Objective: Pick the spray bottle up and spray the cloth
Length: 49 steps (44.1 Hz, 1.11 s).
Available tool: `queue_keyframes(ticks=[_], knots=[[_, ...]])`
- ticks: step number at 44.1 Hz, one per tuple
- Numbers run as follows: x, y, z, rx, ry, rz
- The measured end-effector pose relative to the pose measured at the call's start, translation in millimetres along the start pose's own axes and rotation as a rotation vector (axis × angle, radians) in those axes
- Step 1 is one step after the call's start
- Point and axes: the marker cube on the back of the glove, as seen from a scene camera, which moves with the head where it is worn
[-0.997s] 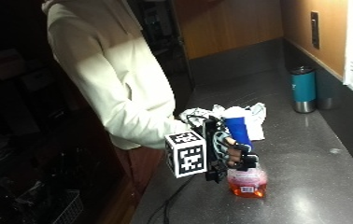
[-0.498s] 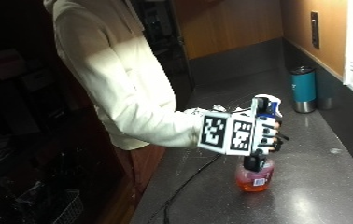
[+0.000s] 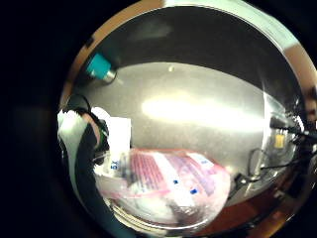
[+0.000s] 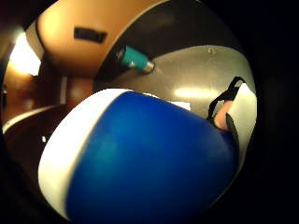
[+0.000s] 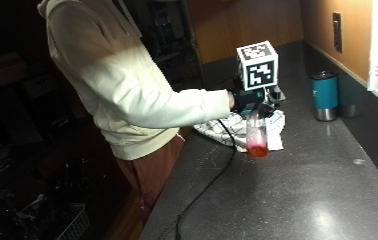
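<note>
Gripping the clear, pink-liquid spray bottle [image 5: 256, 135] aloft, the gloved right hand [image 5: 250, 101] is hovering over the white patterned cloth [image 5: 219, 131] — nozzle should be facing it before squeezing.

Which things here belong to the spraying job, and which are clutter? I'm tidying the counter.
Job: clear spray bottle with pink liquid, held off the counter by the gloved right hand; white patterned cloth.
Clutter: teal metal tumbler; black cable.

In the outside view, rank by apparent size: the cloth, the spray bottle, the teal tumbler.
1. cloth, partly hidden behind the bottle
2. and 3. spray bottle and teal tumbler look about alike; the bottle, held by the right hand, is partly covered, so no ranking.
</note>
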Motion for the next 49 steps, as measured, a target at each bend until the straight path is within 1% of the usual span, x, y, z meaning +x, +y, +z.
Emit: queue_keyframes(ticks=[7,14,17,24,28,32,36,37,39,41,45,49], knots=[[-65,11,14,-0.115,0.179,-0.111],[-112,20,25,-0.182,0.369,-0.216],[-131,23,31,-0.199,0.429,-0.232],[-163,27,58,-0.253,0.562,-0.205],[-174,30,78,-0.292,0.606,-0.199],[-178,31,90,-0.28,0.599,-0.186],[-179,27,91,-0.243,0.573,-0.071],[-177,28,90,-0.25,0.587,-0.089],[-175,33,87,-0.274,0.618,-0.169],[-180,35,84,-0.277,0.61,-0.205],[-190,36,76,-0.25,0.571,-0.222],[-195,37,73,-0.222,0.585,-0.21]])
